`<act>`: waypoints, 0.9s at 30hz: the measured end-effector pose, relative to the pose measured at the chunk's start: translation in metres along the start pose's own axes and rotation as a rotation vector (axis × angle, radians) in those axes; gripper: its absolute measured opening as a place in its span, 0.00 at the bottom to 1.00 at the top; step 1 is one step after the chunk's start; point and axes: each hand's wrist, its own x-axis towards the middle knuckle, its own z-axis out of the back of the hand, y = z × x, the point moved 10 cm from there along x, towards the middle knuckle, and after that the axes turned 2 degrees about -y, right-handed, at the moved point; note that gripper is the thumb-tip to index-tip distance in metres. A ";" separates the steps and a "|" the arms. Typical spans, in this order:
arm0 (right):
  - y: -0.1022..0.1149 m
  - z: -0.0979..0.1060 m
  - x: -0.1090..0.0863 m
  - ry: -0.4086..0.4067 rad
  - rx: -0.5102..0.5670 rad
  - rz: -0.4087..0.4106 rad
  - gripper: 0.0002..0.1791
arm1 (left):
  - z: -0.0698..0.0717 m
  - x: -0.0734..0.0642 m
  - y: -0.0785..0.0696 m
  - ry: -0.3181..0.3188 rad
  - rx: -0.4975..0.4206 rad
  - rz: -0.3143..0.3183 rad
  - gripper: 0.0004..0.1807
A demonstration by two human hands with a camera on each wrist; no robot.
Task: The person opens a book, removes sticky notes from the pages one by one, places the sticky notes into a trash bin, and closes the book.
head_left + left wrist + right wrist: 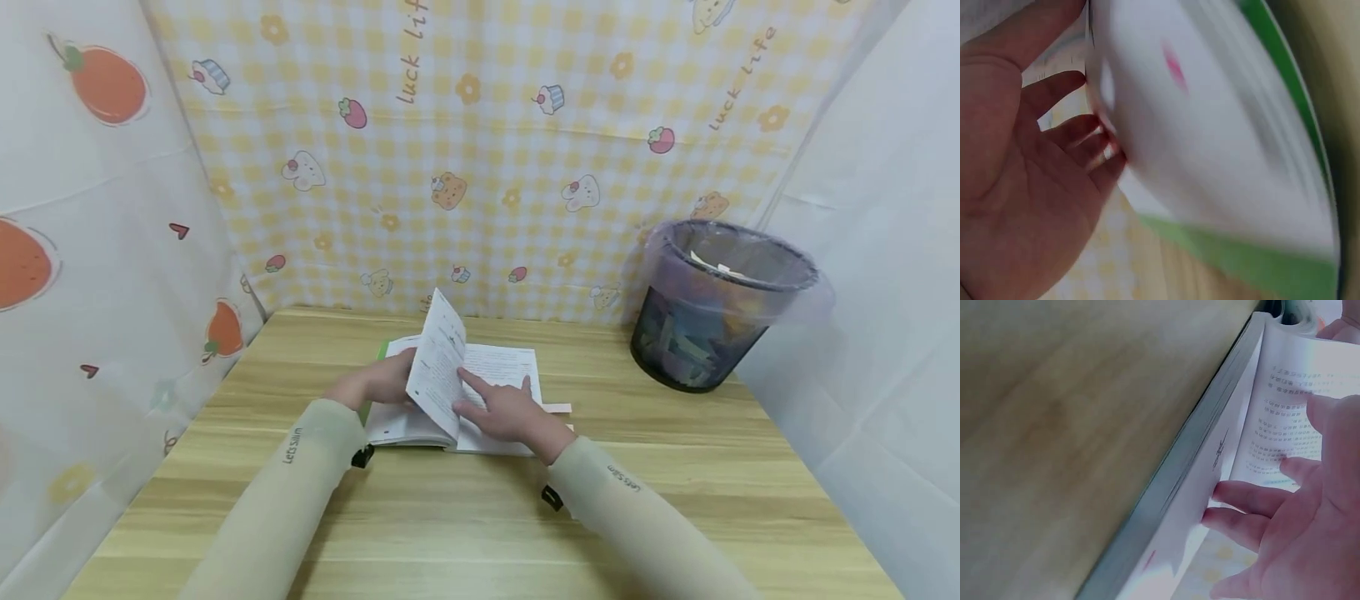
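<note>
An open book (498,360) with a green cover lies on the wooden table, one leaf (438,362) standing up near its middle. Behind that leaf is my left hand (390,379), partly covered by it in the head view. The left wrist view shows thumb and bent fingers of that hand (1035,162) at the edge of the white pages (1197,144), pinching there. My right hand (506,408) reaches over the right-hand page with spread, fairly straight fingers. Its fingertips touch the paper in the right wrist view, where printed text (1279,434) shows beside the hand (1297,525).
At the back right stands a dark bin (686,333) with a purple plastic liner and pale scraps inside. White paper strips (557,408) stick out at the book's right side. Patterned cloth (465,167) hangs behind the table (450,525), with more cloth at both sides.
</note>
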 end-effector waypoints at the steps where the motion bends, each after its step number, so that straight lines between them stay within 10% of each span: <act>1: 0.002 0.001 0.000 -0.009 -0.021 0.002 0.39 | 0.004 -0.003 0.007 -0.014 -0.018 0.016 0.34; 8: 0.019 0.000 0.005 -0.002 -0.147 0.013 0.39 | 0.031 -0.029 0.056 -0.101 0.004 0.204 0.30; 15: 0.027 0.002 0.010 0.007 -0.233 -0.003 0.39 | 0.056 -0.032 0.040 -0.272 0.088 0.220 0.28; 21: 0.029 0.000 0.013 -0.002 -0.286 0.008 0.39 | 0.018 -0.005 -0.015 -0.132 0.123 0.084 0.41; 27: 0.025 0.008 0.005 0.004 -0.235 0.028 0.46 | -0.018 0.013 -0.021 0.015 0.245 0.092 0.46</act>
